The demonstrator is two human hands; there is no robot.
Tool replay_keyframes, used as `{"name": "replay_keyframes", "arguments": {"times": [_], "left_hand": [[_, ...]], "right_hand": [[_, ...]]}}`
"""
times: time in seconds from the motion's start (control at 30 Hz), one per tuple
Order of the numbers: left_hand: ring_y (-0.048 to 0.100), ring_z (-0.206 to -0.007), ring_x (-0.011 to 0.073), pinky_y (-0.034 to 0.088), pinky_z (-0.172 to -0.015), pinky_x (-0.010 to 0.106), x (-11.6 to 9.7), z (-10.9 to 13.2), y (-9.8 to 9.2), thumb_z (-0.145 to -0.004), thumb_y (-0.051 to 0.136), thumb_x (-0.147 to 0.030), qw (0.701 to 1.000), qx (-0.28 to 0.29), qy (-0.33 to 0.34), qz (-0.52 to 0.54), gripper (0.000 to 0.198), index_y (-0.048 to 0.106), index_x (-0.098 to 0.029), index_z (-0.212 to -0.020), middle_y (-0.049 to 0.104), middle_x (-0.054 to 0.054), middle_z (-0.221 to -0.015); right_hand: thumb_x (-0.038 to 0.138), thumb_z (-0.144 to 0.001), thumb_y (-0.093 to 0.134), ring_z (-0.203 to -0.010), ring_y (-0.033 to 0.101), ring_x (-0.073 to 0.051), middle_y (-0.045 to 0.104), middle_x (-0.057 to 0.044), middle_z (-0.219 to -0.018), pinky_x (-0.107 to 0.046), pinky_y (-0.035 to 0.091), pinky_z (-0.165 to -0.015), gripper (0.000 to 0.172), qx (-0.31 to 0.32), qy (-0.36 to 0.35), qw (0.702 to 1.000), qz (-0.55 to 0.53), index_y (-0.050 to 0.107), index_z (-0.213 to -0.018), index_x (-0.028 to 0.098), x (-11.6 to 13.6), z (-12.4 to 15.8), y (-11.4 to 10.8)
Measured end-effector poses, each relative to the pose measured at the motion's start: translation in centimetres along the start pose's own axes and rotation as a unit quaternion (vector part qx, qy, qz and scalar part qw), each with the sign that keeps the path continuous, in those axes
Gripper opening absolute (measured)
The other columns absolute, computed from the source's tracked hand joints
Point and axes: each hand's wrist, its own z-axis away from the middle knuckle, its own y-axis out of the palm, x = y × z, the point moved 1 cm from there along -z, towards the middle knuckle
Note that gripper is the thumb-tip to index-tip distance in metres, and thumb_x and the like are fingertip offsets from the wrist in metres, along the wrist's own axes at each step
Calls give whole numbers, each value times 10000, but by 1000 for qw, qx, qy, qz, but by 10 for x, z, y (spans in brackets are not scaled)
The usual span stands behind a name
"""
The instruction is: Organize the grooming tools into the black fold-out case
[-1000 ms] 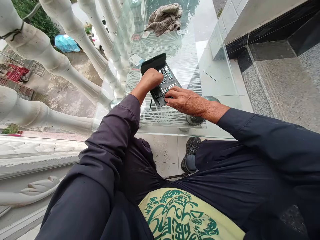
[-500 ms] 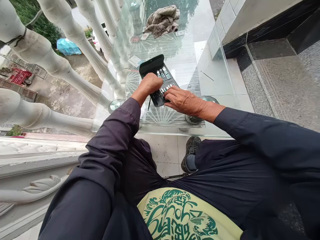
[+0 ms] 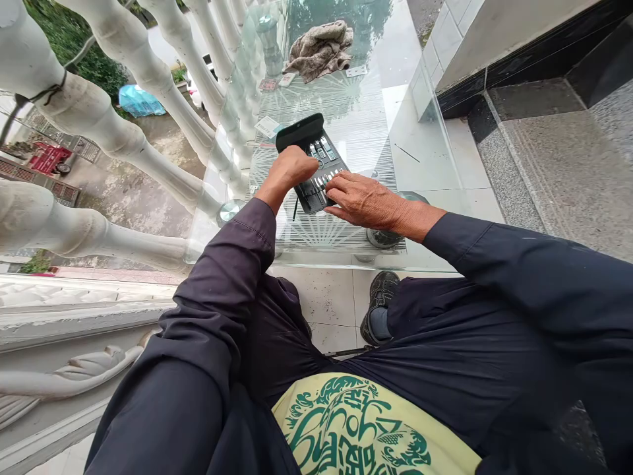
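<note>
An open black case (image 3: 307, 125) lies on the glass table, with several small metal tools (image 3: 324, 149) in rows inside it. My left hand (image 3: 295, 165) rests over the case's left side, its fingers curled; what they hold, if anything, is hidden. At the lower right edge of the case is my right hand (image 3: 359, 196), its fingers bent together over the tool row. Whether a tool is between those fingers is too small to tell. A thin dark stick (image 3: 295, 210) shows below the case.
A crumpled grey-brown cloth (image 3: 321, 49) lies at the far part of the glass table (image 3: 346, 99). Small cards (image 3: 268, 126) and a thin dark rod (image 3: 407, 153) are also seen. White balusters (image 3: 113, 135) line the left, stone steps (image 3: 554, 158) the right.
My left hand has shifted slightly left and down, showing more of the tools in the case. My right hand is nearly in the same place.
</note>
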Motion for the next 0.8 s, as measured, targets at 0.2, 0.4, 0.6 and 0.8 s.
{"name": "replay_keyframes", "arguments": {"times": [0.2, 0.4, 0.6, 0.8], "left_hand": [[812, -1045, 383, 594, -921, 458, 16, 29, -28, -978, 872, -210, 998, -50, 18, 18, 279, 666, -285, -806, 661, 86, -712], [817, -1221, 414, 619, -1038, 447, 24, 68, -32, -882, 1022, -212, 998, -19, 58, -23, 325, 705, -285, -881, 756, 80, -880], [795, -1235, 409, 576, -1030, 415, 33, 68, -23, -851, 1044, -246, 996, 11, 81, -48, 401, 648, -308, -860, 754, 76, -920], [751, -1316, 424, 540, -1034, 425, 25, 73, -35, -899, 1052, -351, 997, -4, 71, 13, 445, 609, -330, -856, 741, 70, -877]], "right_hand": [[264, -1243, 624, -1622, 714, -478, 826, -257, -1664, -748, 663, -1292, 493, -43, 6, 999, -14, 807, -1687, 152, 0, 2, -6], [304, -1241, 641, -1813, 605, -485, 766, -203, -1855, -754, 556, -1412, 685, 25, -19, 1000, -3, 681, -1916, 198, 0, -1, -4], [392, -1290, 595, -1771, 641, -467, 780, -203, -1832, -719, 536, -1414, 641, 39, -8, 999, 6, 693, -1890, 191, 8, -5, 0], [396, -1295, 643, -1459, 731, -471, 846, -293, -1499, -698, 608, -1264, 354, -31, 201, 978, 54, 817, -1467, 140, -59, 9, -50]]}}
